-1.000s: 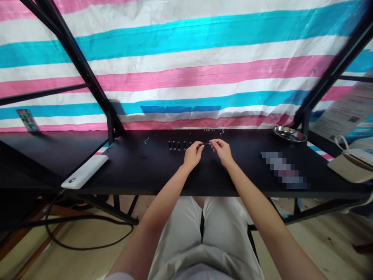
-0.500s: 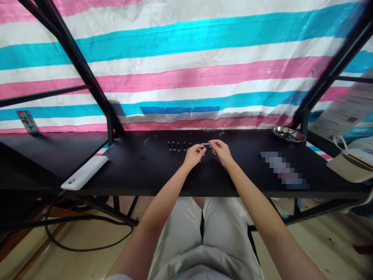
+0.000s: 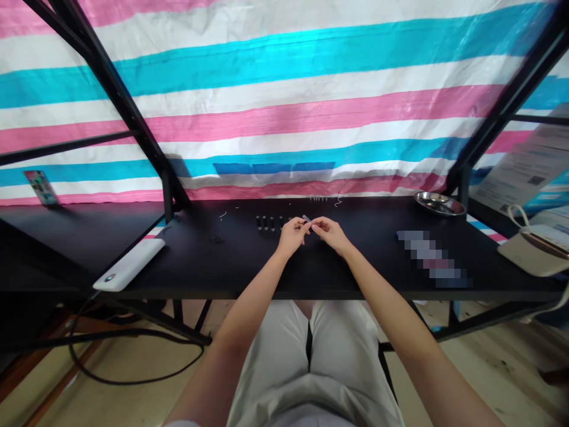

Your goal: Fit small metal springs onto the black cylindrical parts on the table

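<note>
Black bench (image 3: 364, 261), the landmark for all entries, with a striped pink, blue and white tarpaulin (image 3: 284, 107) hung behind it. Left hand (image 3: 291, 236): raised just above the bench middle, fingers pinched shut on a small slim grey piece (image 3: 306, 218), which tilts up and away from the fingertips. Right hand (image 3: 328, 232): just beside the left, fingertips meeting it at the same piece; whether it truly grips the piece or only touches it cannot be told at this size. The two hands are together, forearms reaching in from the near edge. Row of small dark upright pegs (image 3: 268, 222): standing on the bench just left of the left hand, apart from it. Second row of tiny pins (image 3: 316, 199): at the far edge, behind the hands. Thin pale wire scraps (image 3: 223, 214): on the bench left of the pegs. White flat device (image 3: 128, 264): at the left near corner, overhanging the edge. Steel dish (image 3: 439, 204): at the far right corner. Blurred patch (image 3: 430, 261): on the right half, contents unreadable.
</note>
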{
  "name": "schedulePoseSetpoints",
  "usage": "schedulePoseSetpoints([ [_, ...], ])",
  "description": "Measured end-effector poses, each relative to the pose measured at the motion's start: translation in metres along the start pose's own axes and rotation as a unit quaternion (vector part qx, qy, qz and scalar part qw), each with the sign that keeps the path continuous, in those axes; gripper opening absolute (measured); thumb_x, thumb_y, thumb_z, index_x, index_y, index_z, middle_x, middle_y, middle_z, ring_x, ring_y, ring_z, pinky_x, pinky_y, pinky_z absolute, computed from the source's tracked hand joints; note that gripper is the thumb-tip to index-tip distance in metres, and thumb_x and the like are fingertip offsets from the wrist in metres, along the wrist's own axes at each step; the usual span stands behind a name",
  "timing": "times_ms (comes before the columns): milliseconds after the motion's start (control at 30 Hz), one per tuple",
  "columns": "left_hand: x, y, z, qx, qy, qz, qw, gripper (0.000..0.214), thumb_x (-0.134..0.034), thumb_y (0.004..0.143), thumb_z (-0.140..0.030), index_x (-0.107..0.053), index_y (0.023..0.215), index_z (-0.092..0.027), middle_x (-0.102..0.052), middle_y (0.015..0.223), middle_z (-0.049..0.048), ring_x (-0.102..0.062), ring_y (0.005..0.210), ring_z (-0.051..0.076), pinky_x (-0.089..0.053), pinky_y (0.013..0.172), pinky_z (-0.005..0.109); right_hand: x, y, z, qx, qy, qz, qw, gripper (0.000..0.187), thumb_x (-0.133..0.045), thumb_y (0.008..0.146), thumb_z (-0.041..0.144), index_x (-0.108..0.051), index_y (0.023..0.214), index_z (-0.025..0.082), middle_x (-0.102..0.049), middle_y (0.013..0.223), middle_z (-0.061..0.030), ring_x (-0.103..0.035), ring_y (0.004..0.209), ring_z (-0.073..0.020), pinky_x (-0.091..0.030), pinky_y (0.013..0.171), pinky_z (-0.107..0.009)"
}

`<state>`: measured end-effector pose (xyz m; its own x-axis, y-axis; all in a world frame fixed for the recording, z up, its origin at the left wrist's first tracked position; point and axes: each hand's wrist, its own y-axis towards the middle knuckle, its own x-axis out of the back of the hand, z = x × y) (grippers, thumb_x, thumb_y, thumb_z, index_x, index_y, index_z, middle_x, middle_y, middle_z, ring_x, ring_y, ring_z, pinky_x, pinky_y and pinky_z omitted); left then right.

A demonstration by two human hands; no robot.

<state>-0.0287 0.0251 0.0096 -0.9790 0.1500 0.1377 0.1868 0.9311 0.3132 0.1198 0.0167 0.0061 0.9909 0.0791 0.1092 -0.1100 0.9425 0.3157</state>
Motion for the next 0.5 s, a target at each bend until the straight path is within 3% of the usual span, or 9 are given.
schedulePoseSetpoints([
  [167, -0.0006, 0.0001, 0.0014, 0.000, 0.005, 0.000, 1.000, 0.026, -0.059, 0.074, -0.039, -0.054, 0.078, -0.014, -0.057, 0.062, -0.0026, -0.044, 0.035, 0.003, -0.035, 0.035, 0.016, 0.0019, 0.0020, -0.0050, 0.011, -0.016, -0.009, 1.000, 0.037, -0.064, 0.068, 0.049, -0.061, 0.086, 0.017, -0.060, 0.072, -0.0010, -0.053, 0.064, -0.0112, -0.043, 0.059, -0.025],
  [300, -0.0006, -0.0011, -0.0008, 0.004, 0.003, 0.000, 1.000, 0.027, -0.058, 0.075, -0.039, -0.053, 0.085, -0.015, -0.056, 0.061, -0.0034, -0.044, 0.035, 0.003, -0.035, 0.036, 0.016, 0.0036, 0.0029, -0.0093, 0.033, -0.027, 0.021, 0.999, 0.035, -0.063, 0.069, 0.047, -0.060, 0.085, 0.017, -0.063, 0.076, -0.0028, -0.056, 0.068, -0.0128, -0.044, 0.066, -0.028],
  [500, -0.0001, -0.0030, -0.0033, -0.012, 0.024, 0.001, 1.000, 0.025, -0.049, 0.081, -0.039, -0.052, 0.090, -0.016, -0.049, 0.057, -0.0060, -0.042, 0.034, 0.003, -0.033, 0.036, 0.016, 0.0023, -0.0005, -0.0081, 0.063, -0.126, 0.066, 0.988, 0.027, -0.055, 0.075, 0.044, -0.053, 0.074, 0.018, -0.054, 0.067, 0.0013, -0.046, 0.056, -0.0091, -0.039, 0.056, -0.024],
])
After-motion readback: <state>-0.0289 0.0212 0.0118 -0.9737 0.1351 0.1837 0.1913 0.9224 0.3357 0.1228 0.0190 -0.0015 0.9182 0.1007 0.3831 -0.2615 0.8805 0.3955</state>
